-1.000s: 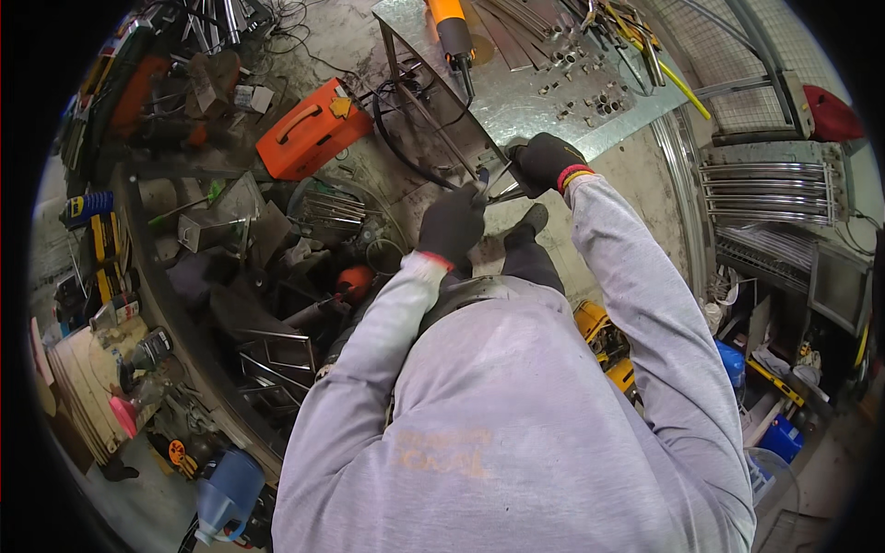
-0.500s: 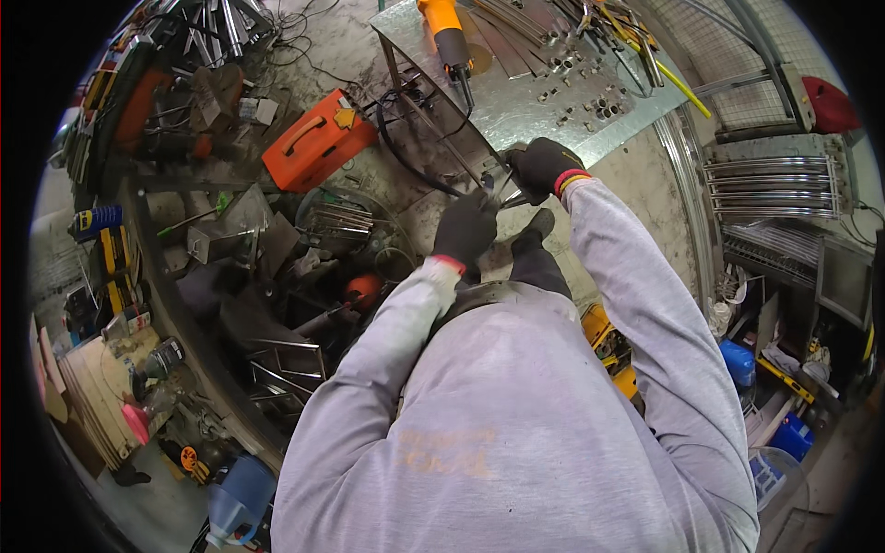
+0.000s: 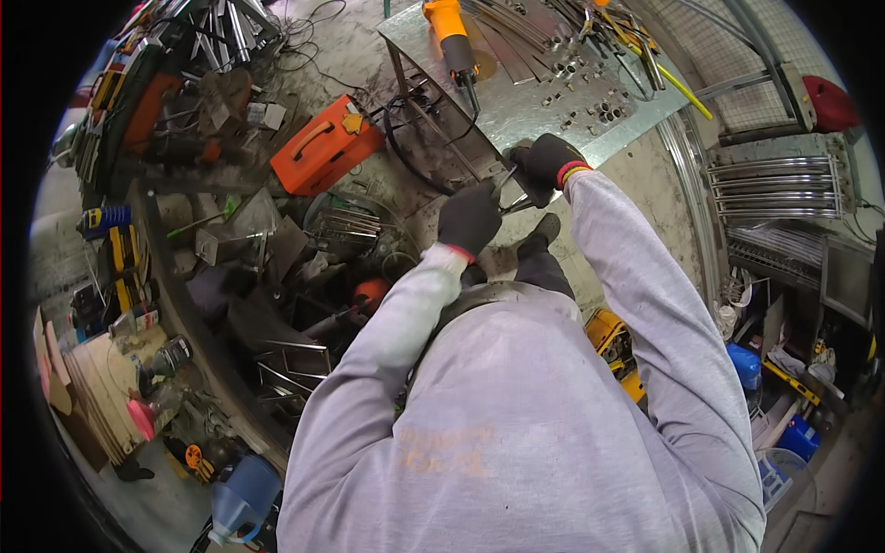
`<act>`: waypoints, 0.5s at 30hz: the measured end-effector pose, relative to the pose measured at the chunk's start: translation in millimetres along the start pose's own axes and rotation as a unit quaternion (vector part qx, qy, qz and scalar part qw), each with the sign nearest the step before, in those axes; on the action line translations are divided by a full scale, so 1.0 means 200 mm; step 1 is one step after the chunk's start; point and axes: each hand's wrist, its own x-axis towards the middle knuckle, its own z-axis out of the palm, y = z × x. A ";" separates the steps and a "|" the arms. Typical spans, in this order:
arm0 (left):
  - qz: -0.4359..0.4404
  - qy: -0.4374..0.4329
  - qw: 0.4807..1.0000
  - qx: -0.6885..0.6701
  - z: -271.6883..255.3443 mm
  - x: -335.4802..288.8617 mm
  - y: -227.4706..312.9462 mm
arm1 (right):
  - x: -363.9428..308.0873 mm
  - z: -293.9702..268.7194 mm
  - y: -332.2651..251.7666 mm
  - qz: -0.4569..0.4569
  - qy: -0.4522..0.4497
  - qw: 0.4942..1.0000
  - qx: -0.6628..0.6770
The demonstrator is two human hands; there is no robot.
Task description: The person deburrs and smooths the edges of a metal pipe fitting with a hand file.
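Observation:
Both my hands wear black gloves with red cuffs, close together beside the near corner of the metal-topped table (image 3: pixel 530 115). My left hand (image 3: pixel 470 219) is closed around one end of a small, shiny, thin metal piece (image 3: pixel 504 180). Nearer the table edge, my right hand (image 3: pixel 550 163) has its fingers curled at the other side of that piece. A dark flat shape shows under the right fingers; whether it is glove or a separate thing, I cannot make out. Most of the metal piece is hidden by the gloves.
On the table lie an orange-and-black power tool (image 3: pixel 450 41), several short tube pieces (image 3: pixel 604 112) and long metal strips. An orange metal case (image 3: pixel 327 145) stands on the floor to the left. Metal scrap fills a frame at left; a rack of shiny bars (image 3: pixel 774 189) stands right.
My left hand has turned slightly and shifted a little lower at the metal piece. The right hand stays nearly in place. The whole view has shifted slightly.

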 end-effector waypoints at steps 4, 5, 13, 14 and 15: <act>0.019 0.028 0.998 0.044 0.08 0.16 0.03 | -0.01 -0.06 -0.04 0.051 0.008 0.994 0.099; 0.014 0.019 0.999 0.032 0.09 0.17 0.08 | 0.03 0.04 0.07 0.068 0.020 0.990 0.124; -0.015 -0.012 0.997 -0.078 0.08 0.21 0.03 | 0.07 0.11 0.13 -0.051 0.013 0.998 -0.017; -0.020 -0.010 0.996 -0.085 0.08 0.20 0.00 | 0.04 0.05 0.06 -0.059 0.011 0.998 -0.018; -0.028 -0.006 0.996 -0.085 0.08 0.19 -0.03 | 0.01 -0.01 -0.01 -0.009 -0.004 0.998 0.064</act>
